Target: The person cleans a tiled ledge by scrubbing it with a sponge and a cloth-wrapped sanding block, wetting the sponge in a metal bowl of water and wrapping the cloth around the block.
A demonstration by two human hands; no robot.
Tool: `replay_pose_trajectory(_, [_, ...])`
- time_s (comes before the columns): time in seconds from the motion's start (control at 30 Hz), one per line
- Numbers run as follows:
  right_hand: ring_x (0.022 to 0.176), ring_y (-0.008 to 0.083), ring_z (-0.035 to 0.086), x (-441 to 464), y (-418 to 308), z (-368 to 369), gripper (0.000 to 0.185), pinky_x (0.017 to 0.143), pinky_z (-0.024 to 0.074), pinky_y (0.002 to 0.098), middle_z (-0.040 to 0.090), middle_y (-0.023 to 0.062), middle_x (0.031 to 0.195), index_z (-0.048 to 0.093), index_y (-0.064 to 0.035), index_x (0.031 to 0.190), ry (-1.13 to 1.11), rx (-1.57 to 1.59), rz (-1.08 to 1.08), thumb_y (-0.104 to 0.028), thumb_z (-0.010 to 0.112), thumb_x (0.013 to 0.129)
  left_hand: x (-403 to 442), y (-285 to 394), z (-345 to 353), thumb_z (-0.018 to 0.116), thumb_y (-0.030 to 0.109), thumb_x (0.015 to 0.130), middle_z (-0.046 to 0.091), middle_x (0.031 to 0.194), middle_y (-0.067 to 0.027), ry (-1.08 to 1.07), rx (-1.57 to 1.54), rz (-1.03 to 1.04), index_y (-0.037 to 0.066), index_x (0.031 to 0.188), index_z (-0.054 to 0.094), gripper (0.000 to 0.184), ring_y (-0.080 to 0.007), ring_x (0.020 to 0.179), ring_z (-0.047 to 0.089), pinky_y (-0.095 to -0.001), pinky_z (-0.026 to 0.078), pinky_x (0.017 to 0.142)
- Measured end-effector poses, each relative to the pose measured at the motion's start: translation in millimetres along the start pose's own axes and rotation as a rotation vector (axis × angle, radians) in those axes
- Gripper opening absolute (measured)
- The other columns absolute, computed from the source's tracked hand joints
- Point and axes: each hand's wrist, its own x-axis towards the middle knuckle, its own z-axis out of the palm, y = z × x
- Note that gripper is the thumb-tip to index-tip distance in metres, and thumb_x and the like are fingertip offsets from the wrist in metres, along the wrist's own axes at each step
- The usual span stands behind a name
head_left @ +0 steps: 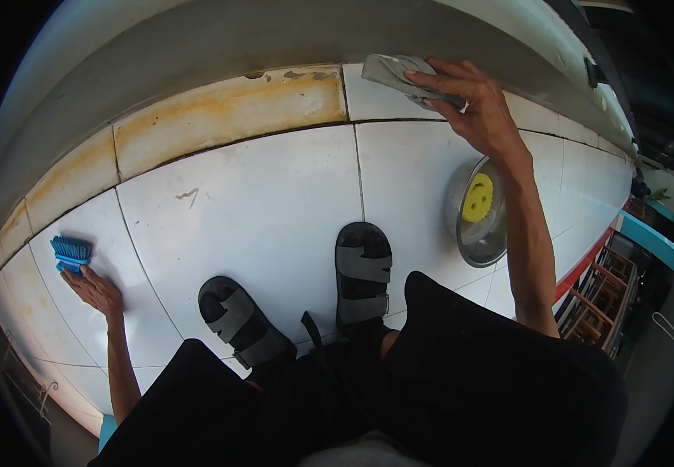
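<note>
Head view showed the right hand grasping a grey cloth at the wall's tile skirting. The left hand gripped a blue brush at the white floor, contact hard to judge. Near the right forearm, a metal bowl held a yellow sponge-like piece.

Seemingly a home, judging by white floor tiles, stained skirting (yellowish) and wooden furniture.

Wide-angle distortion bows the brightly lit white tiles, which carry pale glare, and corners fall to black
</note>
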Motion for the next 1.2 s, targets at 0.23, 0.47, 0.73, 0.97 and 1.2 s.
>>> replay_pose_trajectory(0.23, [0.105,0.0268,0.060,-60,-90,24,0.048,0.097,0.0501,0.0444,0.067,0.0106,0.122,0.072,-0.0264,0.119,-0.190,0.191,0.038,-0.004,0.076,0.076,0,-7,1,0.036,0.040,0.106,0.029,0.150,-0.0353,-0.019,-0.012,0.085,-0.008,0.148,0.027,0.065,-0.0487,0.138,0.032,-0.0521,0.027,0.114])
replay_pose_trajectory(0.47, [0.117,0.0315,0.055,-57,-111,97,0.046,0.095,0.0463,0.0467,0.056,0.0124,0.136,0.067,-0.0245,0.127,-0.026,0.240,-0.047,-0.011,0.072,0.083,-2,-6,1,0.033,0.042,0.106,0.029,0.150,-0.0350,-0.024,0.004,-0.006,-0.006,0.149,0.028,0.064,-0.0487,0.139,0.031,-0.0538,0.029,0.112])
replay_pose_trajectory(0.73, [0.110,0.0349,0.059,-170,-14,29,0.046,0.092,0.0488,0.0427,0.059,0.0205,0.119,0.059,-0.0050,0.129,0.528,0.102,0.773,-0.018,0.071,0.086,-3,-13,4,0.031,0.045,0.106,0.029,0.150,-0.0346,-0.026,0.075,0.027,-0.006,0.149,0.028,0.066,-0.0477,0.139,0.032,-0.0544,0.032,0.111])
replay_pose_trajectory(0.97, [0.117,0.0445,0.052,-182,-2,75,0.077,0.100,0.0459,0.0480,0.049,0.0283,0.125,0.039,-0.0037,0.141,0.189,0.155,0.940,-0.025,0.076,0.077,0,-10,3,0.030,0.046,0.106,0.028,0.151,-0.0337,-0.034,0.068,0.006,-0.008,0.149,0.026,0.069,-0.0485,0.139,0.032,-0.0557,0.030,0.111])
replay_pose_trajectory(1.2, [0.112,0.0420,0.056,-170,27,85,0.059,0.096,0.0461,0.0485,0.057,0.0246,0.118,0.049,-0.0025,0.130,0.356,0.016,0.683,-0.018,0.069,0.077,-3,-18,4,0.031,0.043,0.106,0.026,0.151,-0.0356,-0.022,0.055,0.015,-0.007,0.148,0.027,0.066,-0.0485,0.140,0.030,-0.0565,0.030,0.111])
